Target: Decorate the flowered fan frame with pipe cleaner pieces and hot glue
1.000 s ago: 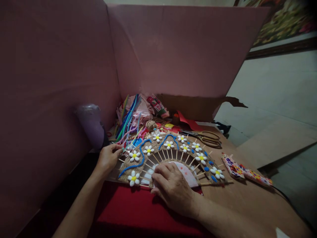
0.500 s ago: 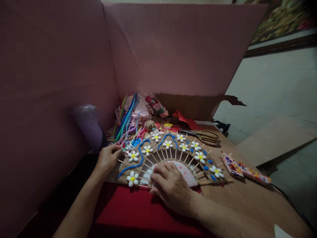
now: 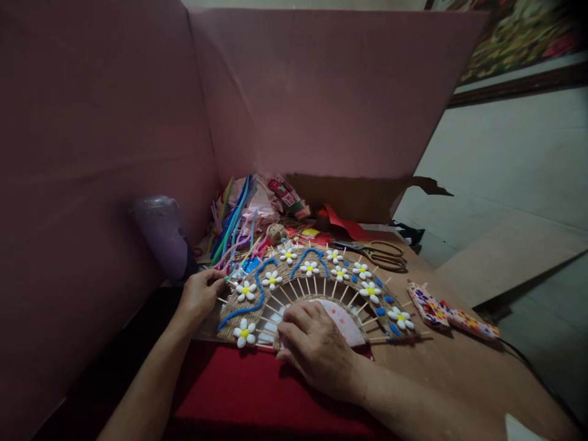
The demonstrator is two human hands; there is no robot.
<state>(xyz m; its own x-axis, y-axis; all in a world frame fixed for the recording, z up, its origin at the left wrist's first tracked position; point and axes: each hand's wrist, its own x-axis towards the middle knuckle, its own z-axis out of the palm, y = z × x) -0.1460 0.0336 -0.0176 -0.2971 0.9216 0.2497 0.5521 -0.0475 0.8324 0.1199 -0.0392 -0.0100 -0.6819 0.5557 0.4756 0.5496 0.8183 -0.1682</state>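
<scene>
A half-round fan [image 3: 294, 260] of thin sticks wound with brown twine lies flat in front of me. White daisies with yellow centres, wavy blue strips and small blue ovals decorate its band. My right hand [image 3: 319, 349] curls its fingers over the fan's pale inner half-circle [image 3: 342, 321], gripping it; the fingertips are partly hidden. At the fan's left end, my left hand [image 3: 202, 297] has thumb and forefinger pinched together. Whatever is between those fingers is too small to make out.
Behind the fan lie pipe cleaners [image 3: 234, 217], a twine ball [image 3: 277, 232], gold-handled scissors [image 3: 383, 254] and red paper [image 3: 344, 223]. A flower-patterned corded tool [image 3: 452, 312] is on the right. A purple wrapped object [image 3: 165, 236] stands left. Pink panels [image 3: 321, 92] rise behind.
Both hands keep their places on and beside the fan. The whole view has shifted very slightly; nothing else visibly differs.
</scene>
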